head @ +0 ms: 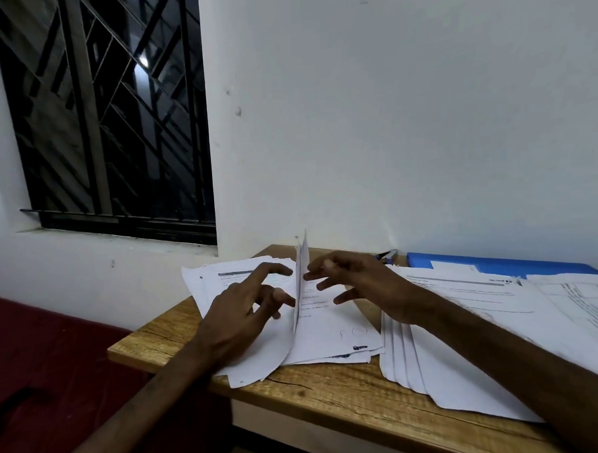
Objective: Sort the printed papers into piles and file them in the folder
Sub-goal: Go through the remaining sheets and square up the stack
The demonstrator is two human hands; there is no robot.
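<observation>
**Sheet stood on edge between two hands**

No print can be read. The top page of the left pile has a grey heading bar over blurred lines. The middle pile shows faint pencilled marks and a small blue logo near its lower edge, both too soft to make out.

A single sheet stands upright on the wooden worktop, seen edge-on. The left hand comes in from its left, released and spread, with its fingertips touching the sheet. The right hand reaches in from its right, fingers also straight and splayed, tips against the paper; its thumb is hidden.

To the right of the sheet a larger fanned pile lies under the right forearm. Beyond that pile the blue folder lies flat against the wall.
</observation>
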